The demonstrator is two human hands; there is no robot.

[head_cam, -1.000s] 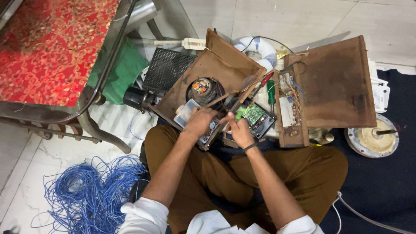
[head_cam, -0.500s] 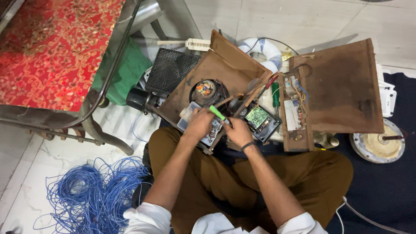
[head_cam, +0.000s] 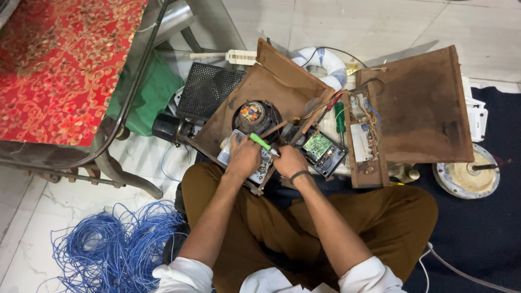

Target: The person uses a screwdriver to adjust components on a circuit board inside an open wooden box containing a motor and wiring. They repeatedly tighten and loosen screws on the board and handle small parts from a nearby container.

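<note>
gripping a green-handled screwdriver [head_cam: 261,142] in the left hand [head_cam: 244,158], right hand [head_cam: 289,161] curled at its tip, beside the green circuit board [head_cam: 317,145] in the opened wooden cabinet [head_cam: 260,89].

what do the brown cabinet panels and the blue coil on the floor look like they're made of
Brown cabinet panels: probably wood or fibreboard, matte, with dark stains and worn edges.
Blue coil: thin wire in smooth blue plastic insulation, by its loose springy loops; the core is not visible.
</note>
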